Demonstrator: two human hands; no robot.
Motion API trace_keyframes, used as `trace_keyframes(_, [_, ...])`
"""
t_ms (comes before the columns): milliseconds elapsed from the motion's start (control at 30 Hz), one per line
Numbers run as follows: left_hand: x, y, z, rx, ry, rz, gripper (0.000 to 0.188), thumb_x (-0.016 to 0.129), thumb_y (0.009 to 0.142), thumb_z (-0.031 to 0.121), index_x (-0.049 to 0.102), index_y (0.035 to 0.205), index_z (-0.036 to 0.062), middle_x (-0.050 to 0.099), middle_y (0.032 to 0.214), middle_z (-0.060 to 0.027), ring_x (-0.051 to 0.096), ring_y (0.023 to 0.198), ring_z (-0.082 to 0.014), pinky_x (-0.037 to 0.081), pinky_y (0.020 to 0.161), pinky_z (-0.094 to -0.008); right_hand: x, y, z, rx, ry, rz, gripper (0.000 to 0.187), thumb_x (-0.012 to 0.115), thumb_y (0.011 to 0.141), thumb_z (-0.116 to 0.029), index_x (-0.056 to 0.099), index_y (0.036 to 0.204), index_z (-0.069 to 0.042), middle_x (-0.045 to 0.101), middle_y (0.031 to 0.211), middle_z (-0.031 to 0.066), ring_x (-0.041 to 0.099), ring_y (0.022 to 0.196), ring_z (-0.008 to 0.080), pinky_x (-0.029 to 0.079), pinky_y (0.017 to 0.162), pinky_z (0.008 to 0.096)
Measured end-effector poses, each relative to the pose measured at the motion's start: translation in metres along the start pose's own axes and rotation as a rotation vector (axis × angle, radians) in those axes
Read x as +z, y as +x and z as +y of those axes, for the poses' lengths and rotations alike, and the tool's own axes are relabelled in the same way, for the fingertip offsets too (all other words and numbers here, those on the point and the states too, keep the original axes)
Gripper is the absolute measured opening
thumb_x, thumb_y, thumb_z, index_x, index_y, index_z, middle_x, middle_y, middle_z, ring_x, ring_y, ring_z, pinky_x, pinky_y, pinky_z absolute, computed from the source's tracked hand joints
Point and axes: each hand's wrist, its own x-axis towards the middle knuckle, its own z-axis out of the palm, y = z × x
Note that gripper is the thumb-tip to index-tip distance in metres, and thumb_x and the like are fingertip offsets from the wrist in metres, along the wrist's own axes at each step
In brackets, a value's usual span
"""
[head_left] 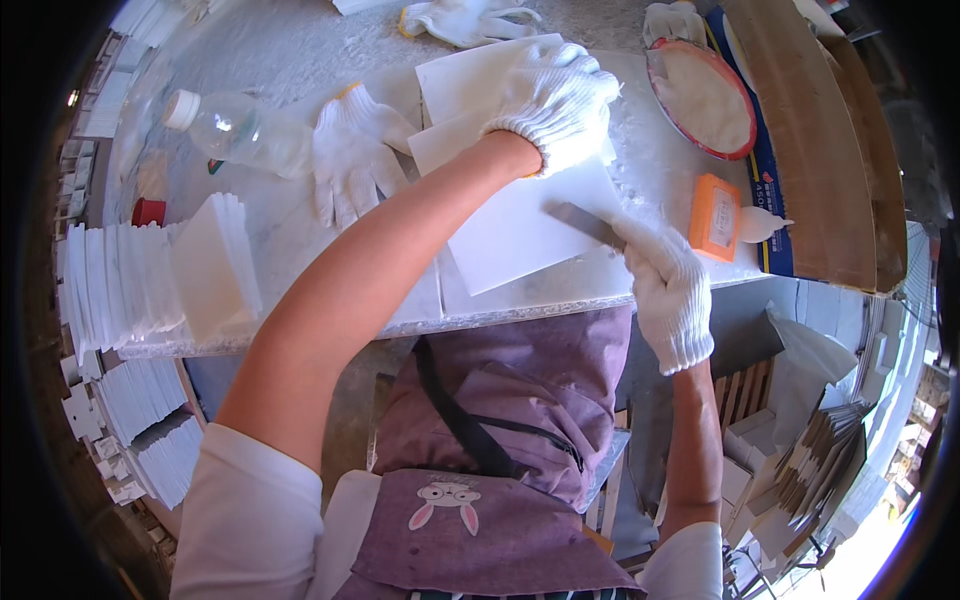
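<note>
White flat sheets (525,235) lie overlapping on the table, their near edge close to the table's front. My left hand (560,105), in a white knit glove, rests over their far right part. Its fingers curl under, and whatever they hold is hidden. Closer to the table's front edge, my right hand (668,290), gloved too, is closed around a flat grey metal blade (585,222). The blade points left above the top sheet; its handle end disappears inside the glove, so I cannot tell the exact tool.
Left of the sheets are a loose glove (358,155), a clear bottle (250,135), a red cap (149,212) and stacked white sheets (130,280). Another glove (470,20) lies at the back. On the right are a red-rimmed bowl of pale powder (705,98), an orange box (715,217) and cardboard (810,140).
</note>
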Motion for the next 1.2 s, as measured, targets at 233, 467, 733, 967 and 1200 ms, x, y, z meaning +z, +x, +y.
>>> trace_keyframes(233, [-0.002, 0.002, -0.003, 0.019, -0.003, -0.034, 0.014, 0.056, 0.080, 0.016, 0.066, 0.091, 0.0137, 0.063, 0.093, -0.0060, 0.053, 0.103, -0.0278, 0.040, 0.092, -0.0429, 0.001, -0.001, -0.006, 0.058, 0.079, 0.028, 0.028, 0.056, 0.085, 0.003, 0.068, 0.110, -0.003, 0.067, 0.086, 0.0154, 0.065, 0.079, 0.0257, 0.052, 0.075, 0.0324])
trace_keyframes(467, [-0.013, 0.003, 0.002, -0.017, 0.010, -0.154, 0.019, 0.057, 0.081, 0.018, 0.065, 0.097, 0.0170, 0.061, 0.103, -0.0077, 0.052, 0.107, -0.0281, 0.040, 0.094, -0.0443, -0.002, -0.006, -0.007, 0.068, 0.121, -0.086, 0.028, 0.056, 0.086, -0.003, 0.067, 0.112, -0.004, 0.063, 0.084, 0.0144, 0.058, 0.069, 0.0224, 0.048, 0.067, 0.0326])
trace_keyframes(733, [0.003, -0.002, -0.009, 0.067, 0.052, 0.014, 0.015, 0.058, 0.081, 0.026, 0.067, 0.091, 0.0193, 0.066, 0.094, -0.0029, 0.056, 0.102, -0.0227, 0.041, 0.092, -0.0407, 0.024, -0.121, -0.025, 0.663, 0.994, 0.101, 0.044, 0.056, 0.094, -0.013, 0.048, 0.135, 0.001, 0.057, 0.079, 0.0048, 0.050, 0.060, 0.0081, 0.040, 0.051, 0.0197])
trace_keyframes(967, [-0.007, 0.004, -0.006, 0.093, -0.051, 0.012, 0.020, 0.058, 0.080, 0.015, 0.065, 0.099, 0.0151, 0.064, 0.099, -0.0084, 0.056, 0.103, -0.0293, 0.043, 0.091, -0.0430, 0.067, -0.147, -0.022, 0.624, 1.535, 0.186, 0.057, 0.061, 0.093, -0.013, 0.038, 0.143, -0.001, 0.058, 0.084, 0.0065, 0.054, 0.066, 0.0123, 0.047, 0.059, 0.0237])
trace_keyframes(1200, [-0.005, 0.009, -0.004, 0.128, 0.013, 0.043, 0.023, 0.057, 0.083, 0.018, 0.063, 0.105, 0.0151, 0.063, 0.105, -0.0080, 0.055, 0.105, -0.0283, 0.041, 0.094, -0.0434, 0.058, -0.101, -0.040, 0.580, 1.533, 0.092, 0.021, 0.063, 0.093, -0.018, 0.056, 0.106, -0.003, 0.062, 0.090, 0.0043, 0.058, 0.079, 0.0110, 0.049, 0.069, 0.0249])
